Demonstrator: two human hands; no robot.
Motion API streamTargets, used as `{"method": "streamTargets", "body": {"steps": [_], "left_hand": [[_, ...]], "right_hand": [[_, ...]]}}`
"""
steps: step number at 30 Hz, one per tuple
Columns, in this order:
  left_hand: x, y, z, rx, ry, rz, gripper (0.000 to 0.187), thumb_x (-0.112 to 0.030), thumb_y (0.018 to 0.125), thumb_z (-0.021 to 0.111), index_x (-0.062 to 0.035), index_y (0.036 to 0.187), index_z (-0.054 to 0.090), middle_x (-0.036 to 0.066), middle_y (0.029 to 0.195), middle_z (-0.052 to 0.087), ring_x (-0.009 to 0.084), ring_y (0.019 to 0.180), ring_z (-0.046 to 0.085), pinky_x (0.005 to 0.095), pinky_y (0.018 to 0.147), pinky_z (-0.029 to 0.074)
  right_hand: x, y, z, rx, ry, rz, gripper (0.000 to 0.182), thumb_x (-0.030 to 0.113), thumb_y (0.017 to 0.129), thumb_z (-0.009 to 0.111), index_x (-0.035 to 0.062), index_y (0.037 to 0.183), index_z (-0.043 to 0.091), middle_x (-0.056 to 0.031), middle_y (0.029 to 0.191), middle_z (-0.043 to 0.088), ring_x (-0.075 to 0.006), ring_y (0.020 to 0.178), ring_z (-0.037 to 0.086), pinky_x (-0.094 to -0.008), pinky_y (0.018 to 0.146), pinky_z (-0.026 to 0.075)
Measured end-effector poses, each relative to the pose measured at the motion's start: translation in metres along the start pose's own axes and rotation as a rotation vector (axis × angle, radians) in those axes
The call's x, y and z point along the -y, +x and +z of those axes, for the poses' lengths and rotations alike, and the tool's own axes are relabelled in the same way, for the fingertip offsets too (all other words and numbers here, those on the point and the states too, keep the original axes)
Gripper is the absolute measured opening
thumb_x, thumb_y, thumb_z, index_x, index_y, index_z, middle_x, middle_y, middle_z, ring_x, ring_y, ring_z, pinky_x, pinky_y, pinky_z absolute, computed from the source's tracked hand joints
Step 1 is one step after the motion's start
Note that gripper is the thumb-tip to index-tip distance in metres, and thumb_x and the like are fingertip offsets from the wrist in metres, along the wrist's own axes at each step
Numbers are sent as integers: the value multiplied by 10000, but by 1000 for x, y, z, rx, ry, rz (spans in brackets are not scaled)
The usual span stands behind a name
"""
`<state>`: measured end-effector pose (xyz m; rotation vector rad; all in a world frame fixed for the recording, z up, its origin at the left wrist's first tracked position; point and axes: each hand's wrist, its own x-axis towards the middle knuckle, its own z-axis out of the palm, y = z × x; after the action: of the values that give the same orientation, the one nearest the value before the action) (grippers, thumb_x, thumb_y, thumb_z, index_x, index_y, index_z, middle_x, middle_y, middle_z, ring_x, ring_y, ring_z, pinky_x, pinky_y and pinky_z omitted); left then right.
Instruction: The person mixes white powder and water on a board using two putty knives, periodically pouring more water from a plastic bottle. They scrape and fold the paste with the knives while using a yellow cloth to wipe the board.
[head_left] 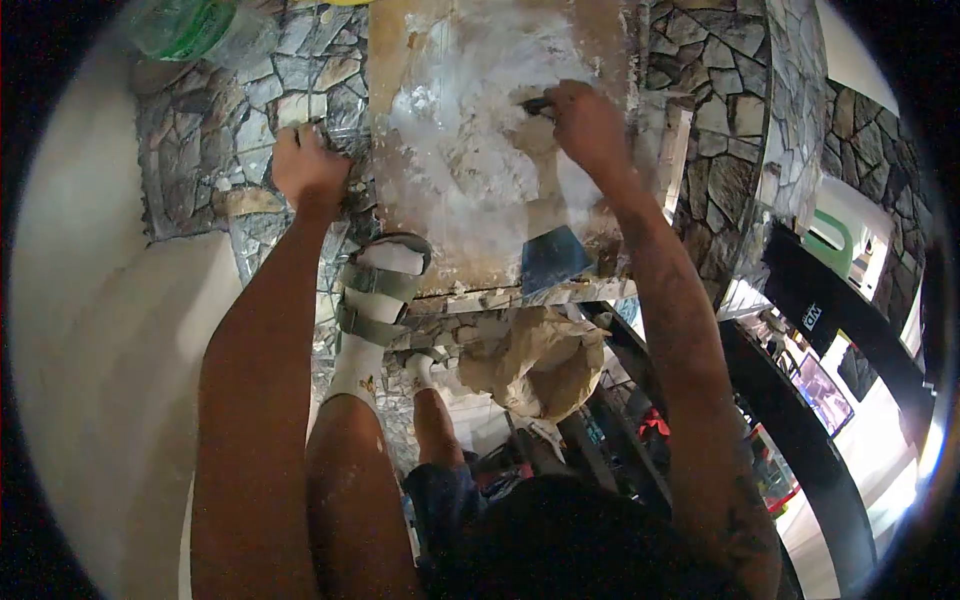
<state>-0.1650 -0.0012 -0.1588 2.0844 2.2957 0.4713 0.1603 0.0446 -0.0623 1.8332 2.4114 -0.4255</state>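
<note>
My right hand [590,128] is closed around a small dark tool [537,105], its tip over the white powdery, paste-like smear [490,150]. Which tool it is I cannot make out. The smear covers much of a brown wooden board [400,215]. Left of the board, my left hand [308,168] rests with curled fingers against the stone-patterned surface [262,92]; anything in its fingers is hidden. A dark blue flat piece [555,262] lies at the board's near edge.
A crumpled brown paper bag [540,370] stands open below the board. My sandalled foot [385,280] is beside the board's near left corner. A clear green-labelled plastic bottle [195,28] lies at the upper left. Black curved shelf panels [790,400] stand on the right.
</note>
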Motion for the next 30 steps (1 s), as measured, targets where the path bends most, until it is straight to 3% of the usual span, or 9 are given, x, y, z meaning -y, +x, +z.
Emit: {"method": "streamTargets", "body": {"steps": [2, 5, 8, 12, 19, 26, 30], "left_hand": [[0, -2, 4, -16, 20, -8, 334, -131, 621, 625, -63, 949, 623, 127, 986, 552, 331, 895, 558, 420, 747, 474], [-4, 1, 4, 60, 51, -84, 314, -121, 622, 619, -65, 931, 621, 130, 979, 551, 335, 874, 559, 423, 740, 476], [-1, -1, 3, -8, 1, 7, 281, -113, 627, 608, -63, 903, 613, 130, 960, 552, 346, 855, 561, 430, 724, 477], [-2, 0, 6, 29, 23, -38, 285, -93, 606, 604, -46, 887, 596, 142, 934, 553, 362, 842, 559, 438, 705, 474], [-1, 0, 4, -88, -2, 40, 318, -77, 604, 610, -37, 919, 601, 145, 961, 561, 352, 862, 567, 436, 710, 476], [1, -2, 4, -11, 4, -10, 353, -118, 612, 626, -51, 958, 613, 132, 953, 556, 340, 856, 563, 429, 733, 472], [2, -1, 8, 38, 35, -40, 375, -153, 609, 639, -57, 971, 612, 124, 962, 542, 328, 882, 556, 427, 740, 470]], "right_hand": [[-13, 8, 5, -75, 18, -112, 266, 48, 709, 592, 71, 971, 632, -115, 988, 617, -335, 869, 610, -425, 738, 501], [-14, 11, -2, -4, -5, -109, 257, 55, 714, 600, 71, 968, 637, -120, 990, 611, -337, 904, 603, -423, 736, 498], [-1, -17, -20, -9, -52, -71, 264, 54, 713, 599, 77, 971, 647, -123, 981, 608, -336, 920, 592, -421, 739, 492], [10, -68, -22, -284, 45, -75, 396, -10, 671, 591, 127, 1035, 664, -101, 868, 574, -319, 792, 563, -427, 686, 466], [49, -125, 12, -413, 138, -129, 532, -31, 533, 574, 141, 1027, 668, -59, 818, 547, -271, 728, 525, -401, 624, 413], [51, -124, 64, -503, 174, -129, 528, -12, 524, 573, 117, 1028, 663, -76, 773, 500, -281, 698, 490, -400, 606, 371], [43, -98, 68, -606, 176, -124, 381, -11, 548, 573, 92, 901, 671, -84, 722, 457, -273, 690, 469, -404, 599, 360]]}}
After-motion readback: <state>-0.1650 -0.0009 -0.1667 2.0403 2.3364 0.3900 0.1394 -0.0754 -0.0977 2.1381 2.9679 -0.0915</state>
